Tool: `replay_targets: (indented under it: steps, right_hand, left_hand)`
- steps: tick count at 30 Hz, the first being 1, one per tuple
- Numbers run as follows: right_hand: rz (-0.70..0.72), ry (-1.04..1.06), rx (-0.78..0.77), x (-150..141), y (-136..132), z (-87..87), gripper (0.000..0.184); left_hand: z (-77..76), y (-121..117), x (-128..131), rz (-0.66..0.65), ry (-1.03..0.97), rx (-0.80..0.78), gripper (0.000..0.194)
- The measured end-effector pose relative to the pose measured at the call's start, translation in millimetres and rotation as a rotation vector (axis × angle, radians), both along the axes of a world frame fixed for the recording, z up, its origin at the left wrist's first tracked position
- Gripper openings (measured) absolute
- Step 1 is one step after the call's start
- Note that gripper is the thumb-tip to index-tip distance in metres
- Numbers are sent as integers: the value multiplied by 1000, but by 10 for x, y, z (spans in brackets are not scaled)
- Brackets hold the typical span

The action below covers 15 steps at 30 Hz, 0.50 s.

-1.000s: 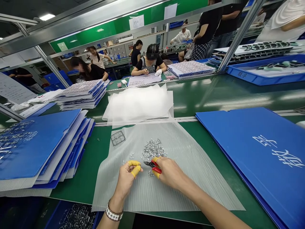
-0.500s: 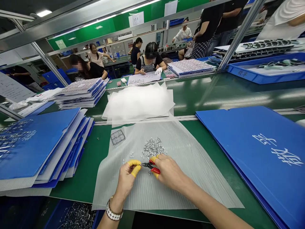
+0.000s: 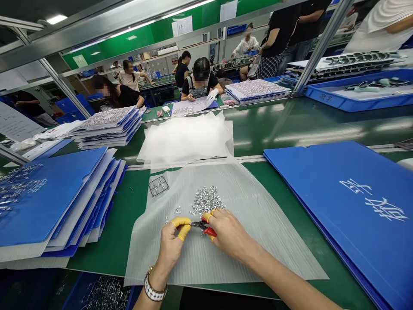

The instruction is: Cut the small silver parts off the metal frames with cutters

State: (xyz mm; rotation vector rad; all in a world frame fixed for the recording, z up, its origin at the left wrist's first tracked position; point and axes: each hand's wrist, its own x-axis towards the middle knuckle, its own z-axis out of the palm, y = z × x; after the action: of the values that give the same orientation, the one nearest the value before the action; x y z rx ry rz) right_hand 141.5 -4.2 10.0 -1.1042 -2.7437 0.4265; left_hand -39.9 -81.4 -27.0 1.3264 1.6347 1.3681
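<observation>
My right hand [image 3: 227,230] is closed round red-handled side cutters [image 3: 209,231], their dark jaws pointing left. The jaw tips meet the fingertips of my left hand [image 3: 172,241], where thumb and index finger, in yellow finger cots, pinch something tiny, mostly hidden. Just beyond the cutters a pile of small shiny silver parts [image 3: 208,200] lies on a translucent foam sheet [image 3: 245,258]. A few more such parts [image 3: 177,210] are scattered left of the pile. Farther up the sheet's left side lies a dark rectangular sprue frame [image 3: 158,186] with small pieces in it.
A stack of blue boards and foam sheets [image 3: 64,189] stands at the left, with shiny frames on top. Large blue boards [image 3: 338,185] lie at the right. White foam sheets [image 3: 185,137] sit ahead. Below the left table edge is a bin of shiny sprues [image 3: 105,292]. Co-workers sit opposite.
The cutters in my right hand have moved slightly left, so their jaws now reach my left fingertips, and their handles look closer together. My left hand keeps its pinch. The view has shifted slightly.
</observation>
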Motion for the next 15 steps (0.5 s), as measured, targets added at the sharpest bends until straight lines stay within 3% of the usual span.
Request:
replay_targets:
  steps: [6,15]
  right_hand:
    - [4,-59,3,10,-3,57,21]
    - [-129,-31,-134,68,81,89,4]
  left_hand:
    - [33,-12,18,6,-57,-36,15]
    - [121,38,80,71,-409,-205,16]
